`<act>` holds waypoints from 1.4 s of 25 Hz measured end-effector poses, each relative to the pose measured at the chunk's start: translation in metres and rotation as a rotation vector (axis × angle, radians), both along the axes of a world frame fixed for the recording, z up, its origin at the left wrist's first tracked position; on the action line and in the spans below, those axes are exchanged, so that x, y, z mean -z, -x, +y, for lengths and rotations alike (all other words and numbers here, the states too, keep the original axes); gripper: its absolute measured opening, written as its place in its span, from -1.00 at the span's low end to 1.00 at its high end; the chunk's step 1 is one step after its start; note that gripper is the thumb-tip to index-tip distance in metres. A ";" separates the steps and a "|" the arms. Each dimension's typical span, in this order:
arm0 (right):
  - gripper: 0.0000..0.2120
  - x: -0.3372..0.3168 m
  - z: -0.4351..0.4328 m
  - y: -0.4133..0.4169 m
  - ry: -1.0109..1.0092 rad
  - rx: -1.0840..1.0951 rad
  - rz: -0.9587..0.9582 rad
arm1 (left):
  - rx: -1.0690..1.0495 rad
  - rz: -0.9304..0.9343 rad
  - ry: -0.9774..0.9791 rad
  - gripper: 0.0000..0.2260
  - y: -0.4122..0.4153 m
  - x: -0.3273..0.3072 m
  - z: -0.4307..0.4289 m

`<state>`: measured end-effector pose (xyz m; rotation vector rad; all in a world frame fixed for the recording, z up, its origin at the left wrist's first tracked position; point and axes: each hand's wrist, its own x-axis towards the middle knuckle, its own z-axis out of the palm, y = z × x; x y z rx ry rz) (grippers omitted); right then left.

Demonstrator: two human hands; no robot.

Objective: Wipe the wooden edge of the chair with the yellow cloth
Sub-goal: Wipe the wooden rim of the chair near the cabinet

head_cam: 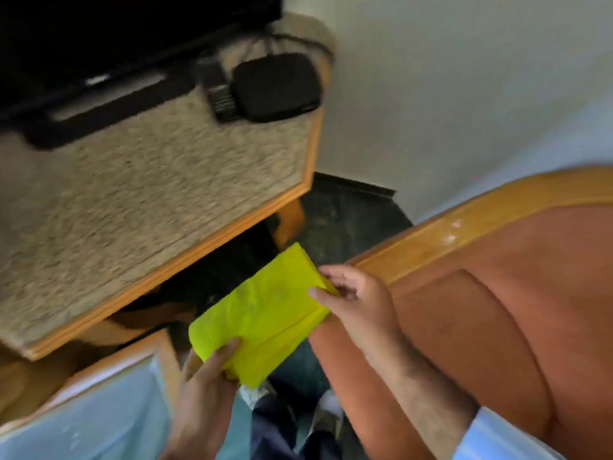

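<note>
The folded yellow cloth (265, 317) hangs in the air between both hands, over the dark floor. My left hand (205, 380) pinches its near lower corner. My right hand (355, 303) grips its far right edge, right beside the end of the chair's wooden edge (464, 224). That glossy wooden rail runs up and to the right along the top of the chair's brown padded back (504, 323). The cloth is just left of the rail's end; I cannot tell whether it touches the wood.
A granite-topped table with wooden trim (185, 260) stands at left, carrying a TV (99, 38), a remote (219, 91) and a small black box (275, 86). Lower left is another wood-framed surface (109, 370). A white wall (464, 94) is behind the chair.
</note>
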<state>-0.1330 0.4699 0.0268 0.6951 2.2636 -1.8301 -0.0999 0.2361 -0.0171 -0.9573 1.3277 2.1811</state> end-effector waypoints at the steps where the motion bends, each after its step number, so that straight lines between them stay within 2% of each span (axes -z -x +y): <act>1: -0.58 -0.018 0.033 0.002 -0.039 0.062 0.061 | 0.076 0.040 -0.020 -0.64 0.016 -0.013 0.030; 4: -0.74 -0.052 0.115 0.006 -0.238 0.260 0.188 | 0.292 0.193 -0.041 -0.69 0.059 -0.041 0.108; 6: -0.74 -0.061 0.168 0.006 -0.420 0.342 0.222 | 0.439 0.270 -0.071 -0.67 0.076 -0.048 0.158; 8: -0.74 -0.064 0.212 0.006 -0.555 0.393 0.243 | 0.565 0.314 -0.006 -0.69 0.085 -0.047 0.202; 12: -0.75 -0.044 0.258 0.012 -0.764 0.374 0.196 | 0.695 0.360 0.457 -0.94 0.093 -0.024 0.265; 16: -0.76 -0.010 0.251 0.018 -0.850 0.246 0.025 | 0.884 0.358 0.878 -0.76 0.096 0.004 0.271; 18: -0.66 -0.001 0.251 0.013 -0.974 0.245 0.060 | 0.924 0.420 0.996 -0.62 0.092 0.009 0.265; 19: -0.57 0.002 0.255 0.010 -1.065 0.252 0.094 | 0.913 0.559 1.049 -0.55 0.092 0.010 0.263; 21: -0.41 -0.001 0.271 0.013 -1.229 0.258 0.135 | 0.948 1.070 1.106 -0.35 0.100 0.013 0.266; 23: -0.39 -0.006 0.302 0.031 -1.307 0.286 0.125 | 1.168 1.592 1.074 -0.31 0.119 0.019 0.290; 24: -0.39 -0.009 0.319 0.043 -1.337 0.287 0.094 | 1.282 1.759 1.095 -0.33 0.126 0.022 0.309; 25: -0.39 -0.012 0.335 0.054 -1.369 0.267 0.050 | 1.374 1.848 1.139 -0.34 0.132 0.025 0.328; 27: -0.39 -0.010 0.361 0.067 -1.411 0.184 -0.039 | 1.490 1.876 1.203 -0.34 0.140 0.029 0.358; 29: -0.40 -0.002 0.378 0.070 -1.386 0.118 -0.094 | 1.469 1.900 1.201 -0.35 0.142 0.033 0.372; 32: -0.41 0.009 0.381 0.067 -1.385 0.122 -0.089 | 1.417 1.887 1.117 -0.38 0.141 0.038 0.376; 35: -0.36 0.009 0.379 0.070 -1.400 0.131 -0.046 | 1.476 1.842 1.011 -0.40 0.140 0.039 0.352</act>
